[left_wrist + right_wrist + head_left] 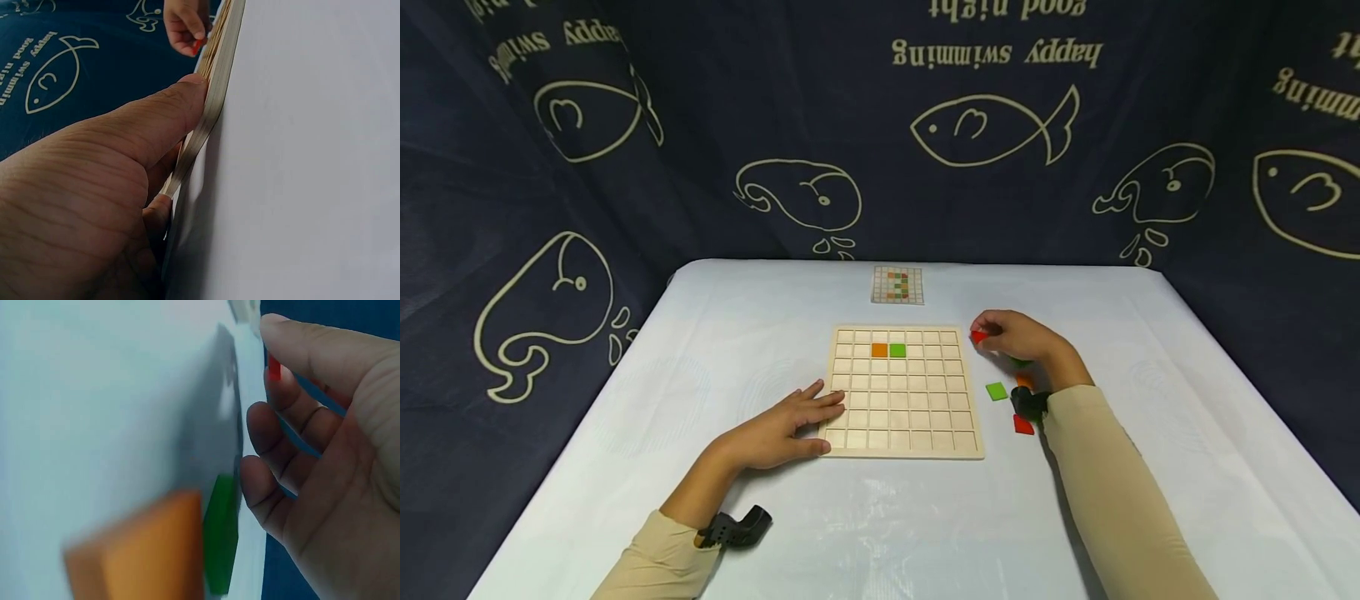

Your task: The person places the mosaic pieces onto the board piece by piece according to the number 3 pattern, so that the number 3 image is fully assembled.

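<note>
Head view, near to far: left hand (786, 429), fingers straight and spread apart, touching the near part of the left edge of a wooden grid board (899, 400); white table (850, 525) beneath. Right of the board, nearer than the right hand: loose red tile (1023, 425); light green tile (996, 391); loose orange tile (1024, 381), partly hidden by the wrist; dark green tile (1021, 362), mostly covered by the hand. On the board, second row from its far edge: seated orange tile (879, 350) and seated green tile (897, 351), side by side. Right hand (1018, 333), pinching a held red tile (978, 337) between thumb and finger, just right of the board's far right corner. Beyond the board: patterned card (897, 285), flat. Behind: dark cloth (880, 212), fish and whale outlines.
</note>
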Tool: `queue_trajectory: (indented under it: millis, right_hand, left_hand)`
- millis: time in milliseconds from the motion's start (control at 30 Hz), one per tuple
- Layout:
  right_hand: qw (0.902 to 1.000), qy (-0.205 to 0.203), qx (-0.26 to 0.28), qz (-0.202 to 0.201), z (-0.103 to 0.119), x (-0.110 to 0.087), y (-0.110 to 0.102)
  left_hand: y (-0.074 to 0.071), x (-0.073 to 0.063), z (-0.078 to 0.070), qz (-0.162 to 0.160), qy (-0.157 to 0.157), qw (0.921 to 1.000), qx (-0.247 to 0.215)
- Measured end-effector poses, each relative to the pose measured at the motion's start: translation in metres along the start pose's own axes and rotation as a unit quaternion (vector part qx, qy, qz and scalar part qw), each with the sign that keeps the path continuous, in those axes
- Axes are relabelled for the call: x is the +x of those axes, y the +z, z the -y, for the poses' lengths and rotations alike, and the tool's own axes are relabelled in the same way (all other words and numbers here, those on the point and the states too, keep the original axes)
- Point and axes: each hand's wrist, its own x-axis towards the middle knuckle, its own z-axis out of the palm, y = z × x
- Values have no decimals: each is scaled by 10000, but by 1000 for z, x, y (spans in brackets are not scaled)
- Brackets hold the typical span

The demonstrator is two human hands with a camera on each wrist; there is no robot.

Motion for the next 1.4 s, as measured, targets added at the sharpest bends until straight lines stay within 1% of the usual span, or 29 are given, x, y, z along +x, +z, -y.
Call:
queue_trajectory:
  millis: [167, 333, 467, 600, 767, 1033, 1200, 1400]
  right_hand:
    - [9997, -164, 81, -158, 11, 3, 4]
    - [9991, -331, 163, -211, 28, 6, 8]
    - [9985, -391, 345, -146, 43, 10, 14]
    - [9974, -431, 573, 26, 54, 15, 23]
    - [9970, -494, 578, 117, 62, 21, 34]
    - [9972, -459, 547, 230, 71, 26, 50]
    - [9972, -368, 599, 273, 75, 26, 56]
    - [9978, -422, 414, 296, 76, 30, 60]
  left_hand:
    - [0, 0, 0, 9, 3, 10000, 16]
    - [-1, 0, -1, 16, -16, 10000, 24]
    - [-1, -1, -3, 20, -30, 10000, 4]
    - [-1, -1, -3, 27, -40, 10000, -39]
    - [0, -1, -2, 22, -55, 10000, -39]
    - [0, 0, 0, 6, -4, 10000, -9]
    - [0, 0, -1, 5, -2, 10000, -9]
    - [-1, -1, -1, 15, -46, 10000, -7]
